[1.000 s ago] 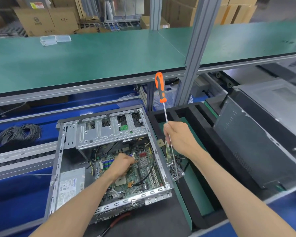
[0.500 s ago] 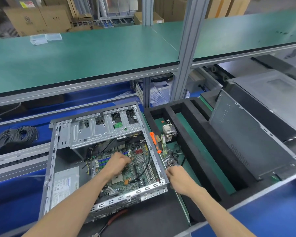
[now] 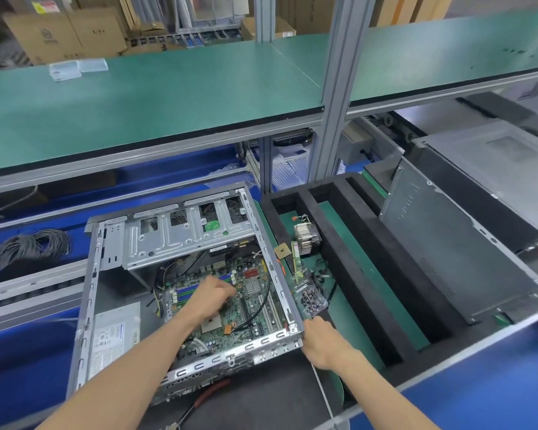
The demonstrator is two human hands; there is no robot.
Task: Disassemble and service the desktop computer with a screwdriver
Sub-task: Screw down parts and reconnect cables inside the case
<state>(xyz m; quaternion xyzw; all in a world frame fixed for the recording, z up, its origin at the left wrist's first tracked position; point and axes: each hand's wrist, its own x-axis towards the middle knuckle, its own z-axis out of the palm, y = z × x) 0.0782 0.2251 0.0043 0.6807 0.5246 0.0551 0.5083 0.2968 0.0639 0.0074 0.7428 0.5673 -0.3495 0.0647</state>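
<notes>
The open case [image 3: 180, 293] lies on its side on the dark mat at the near edge of the bench, its side panel off and the motherboard [image 3: 246, 305] facing up. A silver drive cage [image 3: 184, 234] spans the far half of the case, and a grey power supply [image 3: 115, 336] with a white label sits in the near left corner. The left hand [image 3: 212, 297] reaches in over the middle of the motherboard, fingers curled down onto it; whether they pinch anything cannot be told. A black cable [image 3: 261, 308] loops across the board just right of that hand.

The right hand [image 3: 320, 341] is at the near right corner of the case, fingers curled and touching the metal frame there. A thin metal shaft [image 3: 323, 395] runs from under this hand toward the near edge; it looks like a screwdriver's, but the handle is hidden, so the grip cannot be confirmed.

Just right of the case, a black foam tray [image 3: 348, 274] holds a heatsink [image 3: 305, 238], a CPU chip [image 3: 283, 251], a memory stick [image 3: 296, 259] and a clear box of screws [image 3: 311, 297]. A grey side panel [image 3: 463, 259] leans in the tray further right. A red-handled tool [image 3: 208, 395] lies in front of the case. A coil of grey cable [image 3: 28, 246] sits to the left.
</notes>
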